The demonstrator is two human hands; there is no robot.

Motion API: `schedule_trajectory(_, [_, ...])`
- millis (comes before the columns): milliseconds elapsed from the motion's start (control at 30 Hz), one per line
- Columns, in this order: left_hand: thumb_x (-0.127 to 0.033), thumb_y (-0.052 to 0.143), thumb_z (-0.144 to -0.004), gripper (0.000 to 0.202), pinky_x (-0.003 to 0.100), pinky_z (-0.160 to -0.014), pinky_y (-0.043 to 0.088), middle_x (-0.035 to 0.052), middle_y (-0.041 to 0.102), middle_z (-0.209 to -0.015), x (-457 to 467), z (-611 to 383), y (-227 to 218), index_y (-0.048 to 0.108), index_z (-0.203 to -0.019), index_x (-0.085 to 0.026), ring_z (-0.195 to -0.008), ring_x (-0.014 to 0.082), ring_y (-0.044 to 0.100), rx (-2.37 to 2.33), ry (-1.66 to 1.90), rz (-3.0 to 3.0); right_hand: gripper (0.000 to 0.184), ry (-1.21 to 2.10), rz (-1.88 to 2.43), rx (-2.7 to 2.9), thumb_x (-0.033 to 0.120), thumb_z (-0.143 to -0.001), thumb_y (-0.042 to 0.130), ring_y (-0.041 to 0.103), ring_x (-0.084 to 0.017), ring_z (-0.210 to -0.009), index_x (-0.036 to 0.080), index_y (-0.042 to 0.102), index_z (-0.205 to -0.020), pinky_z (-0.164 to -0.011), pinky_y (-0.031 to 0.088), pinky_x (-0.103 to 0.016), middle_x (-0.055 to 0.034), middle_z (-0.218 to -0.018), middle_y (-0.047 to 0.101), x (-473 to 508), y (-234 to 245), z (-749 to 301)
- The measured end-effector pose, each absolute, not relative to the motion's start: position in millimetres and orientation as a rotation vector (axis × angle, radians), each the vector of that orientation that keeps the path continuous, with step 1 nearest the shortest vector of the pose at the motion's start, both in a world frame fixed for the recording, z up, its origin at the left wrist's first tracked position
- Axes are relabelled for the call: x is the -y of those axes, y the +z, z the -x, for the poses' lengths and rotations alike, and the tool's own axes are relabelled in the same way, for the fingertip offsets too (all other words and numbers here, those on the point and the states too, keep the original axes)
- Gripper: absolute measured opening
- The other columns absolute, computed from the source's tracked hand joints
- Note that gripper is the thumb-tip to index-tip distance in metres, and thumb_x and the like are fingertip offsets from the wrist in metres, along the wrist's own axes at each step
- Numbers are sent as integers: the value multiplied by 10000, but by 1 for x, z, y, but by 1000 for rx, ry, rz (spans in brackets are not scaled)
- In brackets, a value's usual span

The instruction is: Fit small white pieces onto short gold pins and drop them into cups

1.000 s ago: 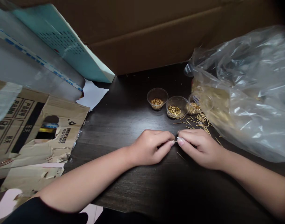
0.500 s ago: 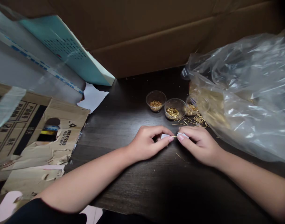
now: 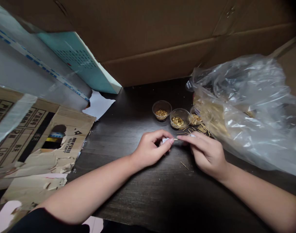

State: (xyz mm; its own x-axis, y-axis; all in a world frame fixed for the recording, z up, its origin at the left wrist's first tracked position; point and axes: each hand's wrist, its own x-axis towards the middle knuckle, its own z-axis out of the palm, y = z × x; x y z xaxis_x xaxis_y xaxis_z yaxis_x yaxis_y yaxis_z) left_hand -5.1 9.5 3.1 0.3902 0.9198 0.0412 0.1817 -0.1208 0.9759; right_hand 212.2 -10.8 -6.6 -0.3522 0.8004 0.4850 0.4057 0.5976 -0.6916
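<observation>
On a dark wooden table (image 3: 143, 194) my left hand (image 3: 151, 149) pinches a small white piece (image 3: 165, 140) between thumb and forefinger. My right hand (image 3: 206, 152) is closed in a pinch on a thin gold pin (image 3: 176, 139) whose tip meets the white piece. Just beyond my hands stand three small clear cups (image 3: 179, 117) with gold parts in them. Several loose gold pins (image 3: 201, 128) lie beside the cups. One stray pin (image 3: 184, 165) lies on the table near my right hand.
A large crumpled clear plastic bag (image 3: 247, 110) fills the right side. Brown cardboard (image 3: 162, 42) walls off the back. Torn printed cardboard (image 3: 41, 142), a teal sheet (image 3: 82, 61) and white paper scraps (image 3: 98, 104) lie at the left.
The view has tilted, so everything sits a little lower and nearer. My hands have drawn slightly left and apart, and the white piece and pin now show between the fingertips.
</observation>
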Motion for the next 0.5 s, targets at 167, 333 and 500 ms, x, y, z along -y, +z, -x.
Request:
schedule_trajectory(167, [-314, 639, -932, 197, 183, -528, 472, 1, 674, -638, -9, 6, 0, 704, -940, -128, -529, 75, 591, -1024, 889, -1609, 296, 466, 975, 2013, 114, -920, 583, 669, -201, -799, 197, 651, -1195, -705, 559, -351, -98, -948, 705, 11, -4, -204])
schedule_trajectory(333, [-327, 637, -936, 227, 181, -519, 482, 6, 679, -664, -8, 7, -1, 716, -1025, -133, -511, 74, 598, -953, 920, -1593, 208, 319, 987, 2077, 102, -931, 578, 655, -183, -764, 201, 652, -1099, -701, 545, -330, -73, -890, 702, 12, -3, -200])
schedule_trajectory(500, [-370, 633, -935, 310, 184, -509, 459, 0, 668, -680, -9, 7, -2, 701, -1137, -144, -499, 70, 569, -990, 946, -1540, 269, -43, 1015, 2167, 109, -873, 651, 641, -206, -715, 214, 640, -1120, -637, 498, -333, -78, -866, 710, 30, 50, -215])
